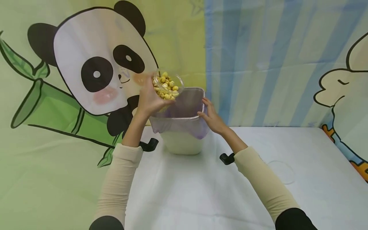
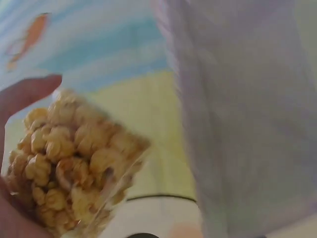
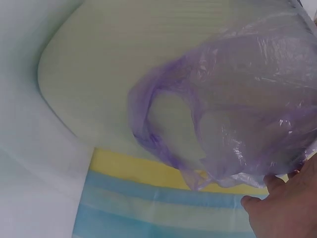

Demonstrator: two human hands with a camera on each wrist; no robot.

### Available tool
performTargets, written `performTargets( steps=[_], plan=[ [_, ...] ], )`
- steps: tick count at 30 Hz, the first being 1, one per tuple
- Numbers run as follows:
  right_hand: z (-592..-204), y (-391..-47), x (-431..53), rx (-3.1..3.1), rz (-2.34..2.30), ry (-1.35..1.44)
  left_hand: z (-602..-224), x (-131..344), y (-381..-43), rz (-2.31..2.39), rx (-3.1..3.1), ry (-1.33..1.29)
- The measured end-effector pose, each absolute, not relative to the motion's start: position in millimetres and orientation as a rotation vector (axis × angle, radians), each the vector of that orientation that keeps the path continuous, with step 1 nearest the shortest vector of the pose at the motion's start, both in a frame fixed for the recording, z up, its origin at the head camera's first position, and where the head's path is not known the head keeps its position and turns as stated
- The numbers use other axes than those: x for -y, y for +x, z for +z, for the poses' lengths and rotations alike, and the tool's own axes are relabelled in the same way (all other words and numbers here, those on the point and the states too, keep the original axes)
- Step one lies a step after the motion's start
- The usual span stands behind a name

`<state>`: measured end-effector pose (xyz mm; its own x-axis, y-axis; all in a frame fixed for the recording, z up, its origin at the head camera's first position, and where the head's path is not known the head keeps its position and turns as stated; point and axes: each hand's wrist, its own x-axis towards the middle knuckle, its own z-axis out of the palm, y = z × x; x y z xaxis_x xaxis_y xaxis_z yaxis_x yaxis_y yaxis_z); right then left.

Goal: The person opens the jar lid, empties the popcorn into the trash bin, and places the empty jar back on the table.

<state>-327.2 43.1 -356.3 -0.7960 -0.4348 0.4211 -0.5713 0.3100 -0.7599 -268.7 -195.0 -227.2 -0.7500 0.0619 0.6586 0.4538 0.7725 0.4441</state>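
My left hand (image 1: 150,99) holds a clear plastic jar of caramel popcorn (image 1: 166,86), tilted, at the upper left of the trash can (image 1: 181,140). The jar's mouth faces up and right, and popcorn (image 2: 74,163) fills much of it in the left wrist view. A thin purple bag (image 3: 237,109) lines the pale can and folds down over its outside. At the can's right side, my right hand (image 1: 213,118) grips the lined rim, thumb in front and fingers farther back. In the right wrist view, that hand's fingertips meet the bag's edge.
The can stands on a white table (image 1: 184,191) near its back edge. A faint clear ring, perhaps a lid (image 1: 281,172), lies on the right side. Behind hangs a printed curtain (image 1: 258,64) with a panda and stripes. Each wrist carries a black mount (image 1: 149,145).
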Motion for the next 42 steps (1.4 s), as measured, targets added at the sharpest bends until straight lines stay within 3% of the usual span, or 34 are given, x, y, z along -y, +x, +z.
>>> performTargets(
  steps=[5, 11, 27, 42],
  plan=[
    [-360.5, -323.6, -38.1, 2.441, 1.483, 0.951, -232.0, 208.3, -301.9, -0.432, 2.375, -0.294],
    [-360.6, -320.5, -34.7, 2.428, 1.502, 0.940, -242.2, 219.5, -322.6, -0.116, 2.459, -0.364],
    [-361.1, -318.7, -31.4, 2.374, 1.528, 0.931, -262.7, 234.3, -340.6, 0.349, 2.472, -0.569],
    [-360.5, -321.2, -34.2, 2.361, 1.546, 0.887, -259.4, 234.3, -345.7, 0.652, 2.415, -0.722]
  ],
)
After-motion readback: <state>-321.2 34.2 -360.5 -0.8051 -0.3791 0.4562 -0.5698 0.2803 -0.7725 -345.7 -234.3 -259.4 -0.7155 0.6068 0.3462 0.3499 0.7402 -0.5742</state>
